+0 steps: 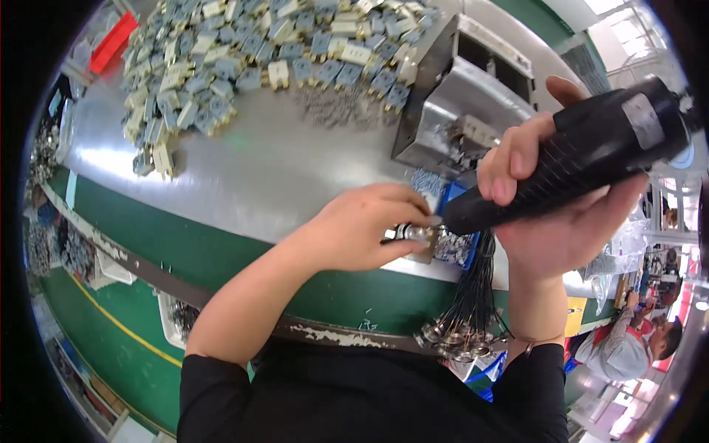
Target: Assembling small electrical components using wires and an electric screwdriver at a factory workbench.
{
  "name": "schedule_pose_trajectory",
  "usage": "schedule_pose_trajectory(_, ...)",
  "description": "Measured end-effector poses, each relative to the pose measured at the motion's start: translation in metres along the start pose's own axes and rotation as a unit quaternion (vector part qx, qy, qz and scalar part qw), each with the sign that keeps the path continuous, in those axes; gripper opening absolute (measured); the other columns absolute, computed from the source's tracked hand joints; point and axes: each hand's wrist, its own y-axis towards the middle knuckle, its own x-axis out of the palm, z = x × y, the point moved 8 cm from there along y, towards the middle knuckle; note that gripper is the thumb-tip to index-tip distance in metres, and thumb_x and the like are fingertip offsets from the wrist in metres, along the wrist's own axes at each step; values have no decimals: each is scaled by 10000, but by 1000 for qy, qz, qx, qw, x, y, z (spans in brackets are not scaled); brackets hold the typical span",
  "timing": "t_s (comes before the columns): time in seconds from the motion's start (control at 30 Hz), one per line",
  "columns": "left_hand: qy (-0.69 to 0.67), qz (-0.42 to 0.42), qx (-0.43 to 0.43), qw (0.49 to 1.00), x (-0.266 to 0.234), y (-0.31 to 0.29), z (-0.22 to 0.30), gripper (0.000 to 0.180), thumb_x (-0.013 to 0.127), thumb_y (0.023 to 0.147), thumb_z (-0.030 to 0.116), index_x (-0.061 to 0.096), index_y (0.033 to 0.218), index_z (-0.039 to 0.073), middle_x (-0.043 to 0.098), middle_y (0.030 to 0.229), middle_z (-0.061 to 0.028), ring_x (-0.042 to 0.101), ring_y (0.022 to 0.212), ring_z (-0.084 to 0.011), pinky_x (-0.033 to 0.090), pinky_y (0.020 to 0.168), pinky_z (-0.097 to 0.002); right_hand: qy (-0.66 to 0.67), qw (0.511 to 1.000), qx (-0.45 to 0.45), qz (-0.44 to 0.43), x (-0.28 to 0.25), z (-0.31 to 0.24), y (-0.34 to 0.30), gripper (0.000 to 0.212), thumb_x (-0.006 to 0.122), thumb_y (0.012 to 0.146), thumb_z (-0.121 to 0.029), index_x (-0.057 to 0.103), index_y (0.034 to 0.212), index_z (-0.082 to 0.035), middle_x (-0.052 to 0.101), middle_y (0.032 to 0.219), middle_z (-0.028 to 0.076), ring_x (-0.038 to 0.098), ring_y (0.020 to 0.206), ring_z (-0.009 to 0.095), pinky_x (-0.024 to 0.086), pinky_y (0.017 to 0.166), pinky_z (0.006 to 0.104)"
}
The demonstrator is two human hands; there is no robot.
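My right hand [543, 232] is wrapped round a black electric screwdriver [591, 151], its narrow end pointing left and down toward my other hand. Between the fingertips of my left hand [360, 227] is a small shiny metal fitting [412, 233], partly hidden by the fingers. The screwdriver's tip is close to the fitting; whether they touch I cannot tell. Just right of the fitting, a blue tray [468, 260] of small metal pieces lies partly under the screwdriver. Black cables [478, 280] hang over the bench's near edge, ending in round metal parts [456, 341].
Many grey and cream blocks [295, 52] are heaped across the far side of the metal bench [244, 184]. Small grey pieces [336, 107] lie before them. A metal box [480, 96] stands far right of my left hand. Another person [620, 347] sits at the right.
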Motion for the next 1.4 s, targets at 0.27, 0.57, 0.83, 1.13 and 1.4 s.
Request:
schedule_pose_trajectory(0.27,13,16,6,1000,0,-4,-6,271,792,859,250,741,1005,27,714,1142,-87,685,1032,-326,552,883,-430,-14,1000,7,13,18,27,-14,1070,356,941,-864,305,1531,27,542,883,109,555,695,212,478,666,385)
schedule_pose_trajectory(0.57,17,30,16,999,2,-7,-6,284,804,840,247,729,983,13,714,1094,-95,689,951,-338,552,827,-437,-44,998,34,24,18,34,-21,1131,412,869,-926,336,1512,1,539,855,86,549,661,200,485,647,373)
schedule_pose_trajectory(0.83,-18,11,-11,1000,6,-8,-14,282,821,816,240,730,1003,49,719,1050,-77,691,920,-336,554,810,-437,-127,992,6,-16,19,38,-36,1114,509,703,-995,447,1336,-80,547,848,55,556,617,153,488,589,327)
schedule_pose_trajectory(1.13,-13,19,1,1000,6,-9,-15,293,820,809,245,743,1034,72,730,1081,-86,699,972,-345,561,836,-437,-92,977,-59,-185,32,39,-27,1043,591,740,-932,448,1304,-67,572,875,71,578,634,161,490,581,328)
schedule_pose_trajectory(1.4,-11,10,6,1000,4,-6,-12,295,819,804,227,739,1033,60,728,1045,-97,698,944,-345,559,823,-430,-119,986,48,-104,27,39,-39,1133,592,775,-914,374,1461,-39,559,789,88,562,595,203,492,576,359)
